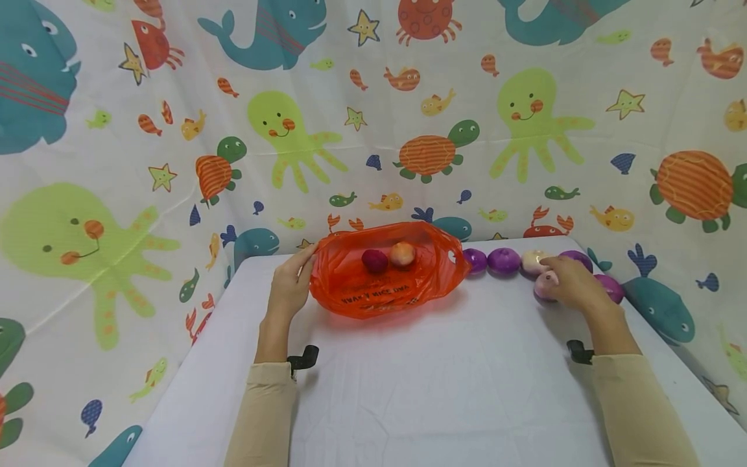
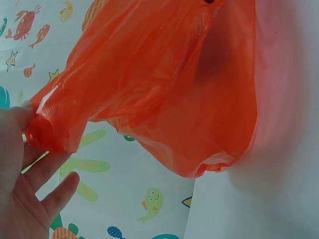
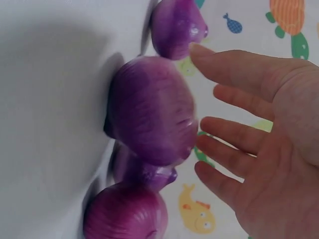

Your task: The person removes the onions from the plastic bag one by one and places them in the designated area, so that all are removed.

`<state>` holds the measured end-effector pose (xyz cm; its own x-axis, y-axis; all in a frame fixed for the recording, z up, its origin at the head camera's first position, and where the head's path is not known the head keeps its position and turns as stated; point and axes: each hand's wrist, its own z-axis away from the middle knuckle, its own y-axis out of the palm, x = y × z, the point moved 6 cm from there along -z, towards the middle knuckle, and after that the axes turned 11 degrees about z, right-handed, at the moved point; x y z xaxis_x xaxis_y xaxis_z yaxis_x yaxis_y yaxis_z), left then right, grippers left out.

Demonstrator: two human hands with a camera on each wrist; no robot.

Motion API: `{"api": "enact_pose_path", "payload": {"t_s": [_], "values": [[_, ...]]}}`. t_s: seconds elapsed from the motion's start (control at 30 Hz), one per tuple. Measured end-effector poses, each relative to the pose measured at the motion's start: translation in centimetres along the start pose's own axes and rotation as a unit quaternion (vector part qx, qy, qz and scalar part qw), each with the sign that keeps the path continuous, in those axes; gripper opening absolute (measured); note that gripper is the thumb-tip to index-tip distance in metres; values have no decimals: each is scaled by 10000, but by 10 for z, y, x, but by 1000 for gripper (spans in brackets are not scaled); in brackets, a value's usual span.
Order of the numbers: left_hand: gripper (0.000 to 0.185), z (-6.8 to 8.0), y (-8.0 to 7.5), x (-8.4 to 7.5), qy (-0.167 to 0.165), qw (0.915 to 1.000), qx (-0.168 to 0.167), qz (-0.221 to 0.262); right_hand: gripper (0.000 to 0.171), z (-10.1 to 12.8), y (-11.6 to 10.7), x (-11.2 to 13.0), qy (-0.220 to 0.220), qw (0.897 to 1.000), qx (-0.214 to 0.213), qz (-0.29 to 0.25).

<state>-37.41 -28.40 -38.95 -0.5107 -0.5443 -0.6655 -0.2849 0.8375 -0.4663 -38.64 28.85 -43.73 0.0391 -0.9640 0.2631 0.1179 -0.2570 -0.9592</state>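
Orange plastic is pinched at the bag's (image 1: 379, 272) rim by the left hand (image 1: 290, 285), holding it open; 2 items lie inside. Right hand (image 1: 574, 280), fingers spread, reaches the purple onions (image 3: 152, 122) nearby. Next, likely: grip 1, carry it bagward.

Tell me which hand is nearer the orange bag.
Left. The left hand pinches the orange bag at its edge; the right hand rests among the purple onions, apart from it.

Head view looks down over the whole table (image 1: 408, 363); wrist views sit close, each sharing its patch.
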Motion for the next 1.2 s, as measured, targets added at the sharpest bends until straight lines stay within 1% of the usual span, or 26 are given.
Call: {"api": "enact_pose_path", "payload": {"t_s": [0.13,0.23,0.5,0.6,0.7,0.83,0.9,0.97,1.03,1.13,1.2], "values": [[41,0,0,0,9,10000,-3,14,76,-1,-6,11,-392,9977,-511,195],[42,0,0,0,-4,10000,9,26,75,-1,-9,19,-618,9946,-802,242],[42,0,0,1,5,10000,14,34,77,-2,-12,45,-683,9916,-1101,51],[42,0,0,1,15,10000,16,38,77,-2,-13,56,-760,9887,-1290,49],[42,0,0,1,5,10000,29,31,77,-2,-13,65,-802,9873,-1374,22],[42,0,1,1,-25,10000,57,35,75,0,-12,75,-974,9815,-1646,-36],[42,0,1,1,-32,10000,57,37,72,1,-12,81,-1038,9767,-1871,-135],[42,1,1,0,-24,10000,52,61,68,3,-13,88,-1132,9687,-2194,-262],[42,1,2,0,-15,10000,45,76,65,4,-14,98,-1297,9574,-2550,-387],[42,1,2,-1,0,10000,41,80,59,5,-15,116,-1658,9365,-3051,-495],[42,1,2,0,7,10000,41,75,58,6,-14,128,-1891,9252,-3246,-536]]}}
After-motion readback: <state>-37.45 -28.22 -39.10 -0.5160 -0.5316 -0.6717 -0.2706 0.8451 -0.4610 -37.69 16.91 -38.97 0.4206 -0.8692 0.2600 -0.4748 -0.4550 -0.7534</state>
